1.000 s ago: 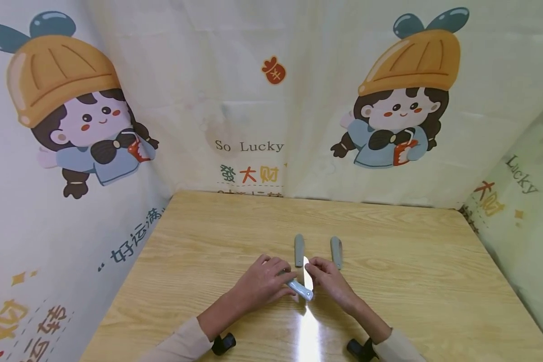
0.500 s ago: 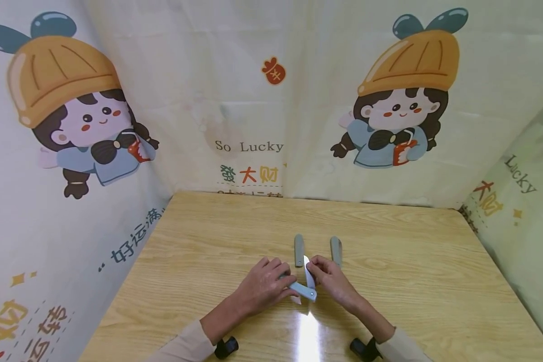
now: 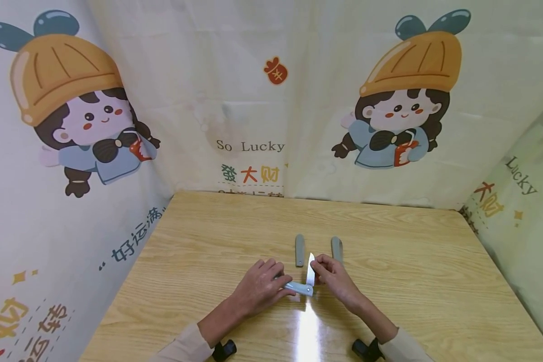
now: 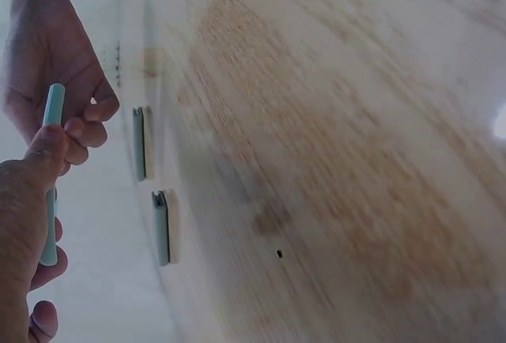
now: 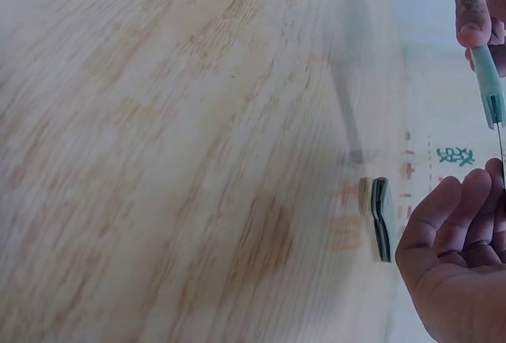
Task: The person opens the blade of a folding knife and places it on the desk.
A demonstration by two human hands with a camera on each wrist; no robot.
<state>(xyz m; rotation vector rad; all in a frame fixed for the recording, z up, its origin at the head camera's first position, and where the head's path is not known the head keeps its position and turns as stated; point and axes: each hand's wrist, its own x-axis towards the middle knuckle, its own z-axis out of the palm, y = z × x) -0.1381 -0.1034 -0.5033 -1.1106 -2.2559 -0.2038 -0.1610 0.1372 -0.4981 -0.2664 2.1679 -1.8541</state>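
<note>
A folding knife with a light blue-green handle (image 3: 298, 287) is held in mid-air in the head view. Its shiny blade (image 3: 310, 270) stands up at roughly a right angle to the handle. My left hand (image 3: 261, 285) grips the handle's far end between thumb and fingers. The tip part of the blade is pinched by my right hand (image 3: 337, 282). In the right wrist view the handle (image 5: 488, 82) and thin blade edge show above my right hand (image 5: 462, 252). Two folded grey-green knives, one on the left (image 3: 300, 250) and one on the right (image 3: 337, 249), lie just beyond the hands.
The wooden table (image 3: 208, 231) carries a bright light reflection (image 3: 308, 332) near its front. A printed cloth curtain (image 3: 317, 181) hangs along the back and both sides. A dark wrist camera (image 3: 224, 350) is strapped to each wrist.
The blade has swung wider away from the handle. The handle lies flatter, and the blade tip has shifted right with my right hand. Both folded knives stay put.
</note>
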